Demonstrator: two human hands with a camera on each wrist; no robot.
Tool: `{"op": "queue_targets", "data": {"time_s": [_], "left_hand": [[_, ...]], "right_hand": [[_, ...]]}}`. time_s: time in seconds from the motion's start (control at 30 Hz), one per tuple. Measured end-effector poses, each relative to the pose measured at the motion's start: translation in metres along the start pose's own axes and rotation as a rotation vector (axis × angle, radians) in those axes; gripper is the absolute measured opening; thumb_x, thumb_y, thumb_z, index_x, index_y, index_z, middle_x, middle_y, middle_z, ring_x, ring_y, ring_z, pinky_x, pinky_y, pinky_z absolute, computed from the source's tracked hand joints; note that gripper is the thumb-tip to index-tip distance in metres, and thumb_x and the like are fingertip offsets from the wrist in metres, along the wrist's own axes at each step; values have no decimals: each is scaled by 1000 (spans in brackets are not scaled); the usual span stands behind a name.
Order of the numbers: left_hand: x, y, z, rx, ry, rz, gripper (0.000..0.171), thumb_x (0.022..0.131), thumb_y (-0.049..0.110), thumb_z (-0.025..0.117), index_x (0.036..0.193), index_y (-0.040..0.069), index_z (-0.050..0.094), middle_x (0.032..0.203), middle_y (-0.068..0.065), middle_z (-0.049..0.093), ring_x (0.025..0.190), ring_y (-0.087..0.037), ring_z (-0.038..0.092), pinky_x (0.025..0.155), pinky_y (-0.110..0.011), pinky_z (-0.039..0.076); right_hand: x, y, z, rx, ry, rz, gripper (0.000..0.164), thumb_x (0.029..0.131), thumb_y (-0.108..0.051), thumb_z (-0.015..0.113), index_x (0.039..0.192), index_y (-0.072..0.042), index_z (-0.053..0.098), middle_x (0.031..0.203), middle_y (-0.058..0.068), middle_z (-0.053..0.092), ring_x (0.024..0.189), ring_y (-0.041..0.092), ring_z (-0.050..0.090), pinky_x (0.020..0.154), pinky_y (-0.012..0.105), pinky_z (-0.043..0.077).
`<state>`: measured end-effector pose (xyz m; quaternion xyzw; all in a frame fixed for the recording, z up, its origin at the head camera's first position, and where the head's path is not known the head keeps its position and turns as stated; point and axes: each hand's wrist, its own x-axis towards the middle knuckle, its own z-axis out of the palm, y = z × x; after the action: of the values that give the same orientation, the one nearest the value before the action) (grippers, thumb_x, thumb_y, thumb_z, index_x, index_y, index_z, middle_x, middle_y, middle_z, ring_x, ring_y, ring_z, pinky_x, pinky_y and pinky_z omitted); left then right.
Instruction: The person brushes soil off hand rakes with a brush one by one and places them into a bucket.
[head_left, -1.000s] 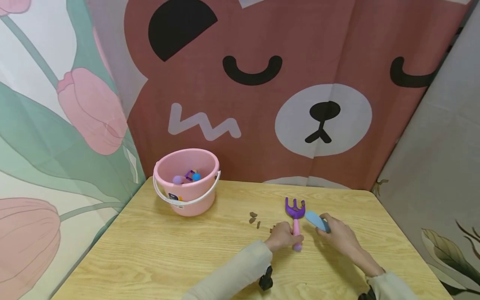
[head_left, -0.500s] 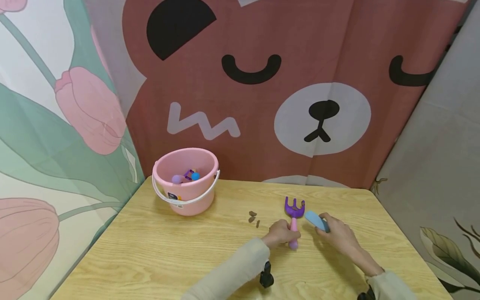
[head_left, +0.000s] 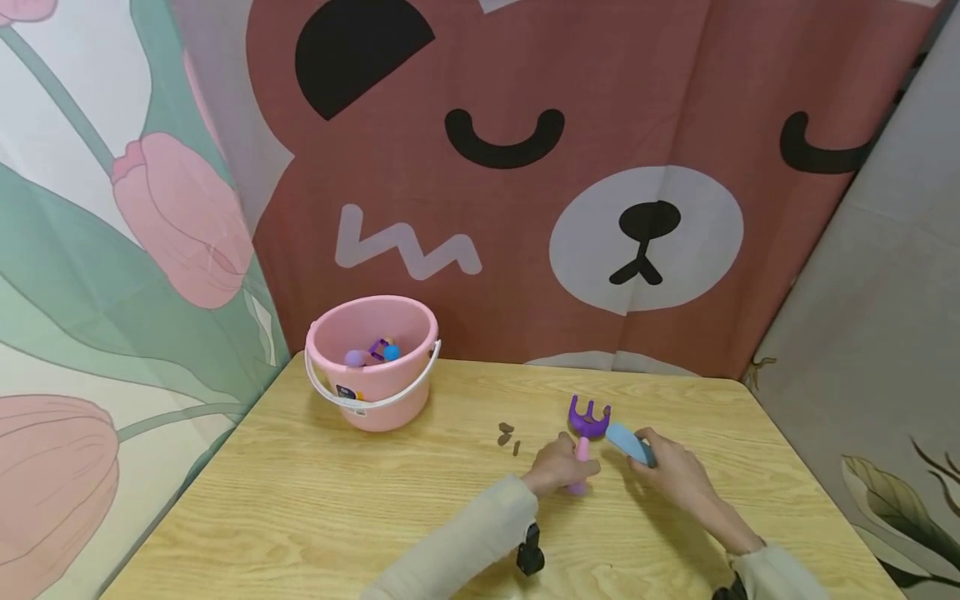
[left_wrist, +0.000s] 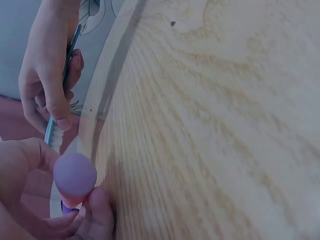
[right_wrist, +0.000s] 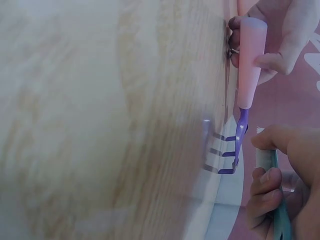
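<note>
My left hand (head_left: 557,465) grips the pink handle of a small toy rake (head_left: 588,422) with a purple, three-tined head. The handle's rounded lilac end faces the camera in the left wrist view. A brown speck clings to the rake's right tine. In my right hand (head_left: 678,473) is a light blue brush (head_left: 628,443), its white bristles (left_wrist: 57,138) visible in the left wrist view. The brush's front end is close beside the rake head; whether they touch I cannot tell. In the right wrist view the tines (right_wrist: 227,154) point toward the tabletop.
A pink bucket (head_left: 390,398) with a white handle stands at the table's back left, holding several small toys. Brown scraps (head_left: 505,434) lie left of the rake on the wooden table (head_left: 300,500). Printed cloths hang behind and at both sides.
The rake's handle has swung slightly left with my left hand, while its head has stayed nearly in place. The brush in my right hand has shifted a little left, closer to the rake head.
</note>
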<state>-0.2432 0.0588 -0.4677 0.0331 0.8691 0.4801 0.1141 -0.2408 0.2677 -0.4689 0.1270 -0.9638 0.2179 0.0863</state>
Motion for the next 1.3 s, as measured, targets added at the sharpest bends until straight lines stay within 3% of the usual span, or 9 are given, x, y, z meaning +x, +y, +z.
{"op": "queue_targets", "data": {"time_s": [0.1, 0.33, 0.63, 0.87, 1.13, 1.3], "left_hand": [[-2, 1, -1, 10, -1, 22, 58, 82, 26, 76, 128, 0, 53, 96, -10, 62, 78, -22, 57, 66, -36, 53], [-1, -4, -2, 18, 43, 31, 27, 87, 30, 74, 101, 10, 61, 80, 1, 57, 68, -16, 53, 54, -28, 44], [3, -14, -1, 49, 65, 74, 23, 88, 33, 71, 81, 13, 62, 70, 3, 55, 60, -13, 49, 50, -24, 39], [2, -17, 1, 20, 79, 81, 36, 85, 32, 74, 65, 15, 50, 61, 4, 48, 52, -11, 42, 44, -23, 32], [-2, -18, -5, 40, 72, 56, 27, 84, 31, 73, 73, 14, 55, 66, 3, 52, 55, -11, 46, 49, -24, 36], [-3, -19, -6, 13, 37, 43, 22, 88, 23, 70, 77, 13, 55, 63, 1, 55, 47, -10, 51, 43, -21, 41]], "right_hand": [[-1, 0, 2, 5, 7, -1, 44, 87, -19, 74, 121, 4, 59, 91, 15, 68, 66, 17, 55, 50, 33, 44], [-2, -2, 3, 15, 34, -13, 43, 86, -18, 75, 120, 3, 60, 90, 14, 68, 64, 17, 55, 49, 32, 43], [-2, -1, 6, 8, 55, -23, 42, 85, -17, 76, 119, 3, 60, 88, 15, 68, 62, 16, 54, 48, 31, 43], [-4, -7, 6, 5, 53, -31, 42, 84, -16, 76, 118, 3, 61, 86, 12, 68, 62, 16, 52, 50, 32, 42], [-1, -12, 5, -8, 66, -53, 42, 83, -16, 77, 117, 2, 61, 89, 15, 69, 67, 18, 58, 54, 35, 47], [0, -14, 7, -10, 64, -62, 41, 83, -17, 77, 116, 2, 62, 89, 14, 68, 68, 18, 59, 54, 35, 48]]}}
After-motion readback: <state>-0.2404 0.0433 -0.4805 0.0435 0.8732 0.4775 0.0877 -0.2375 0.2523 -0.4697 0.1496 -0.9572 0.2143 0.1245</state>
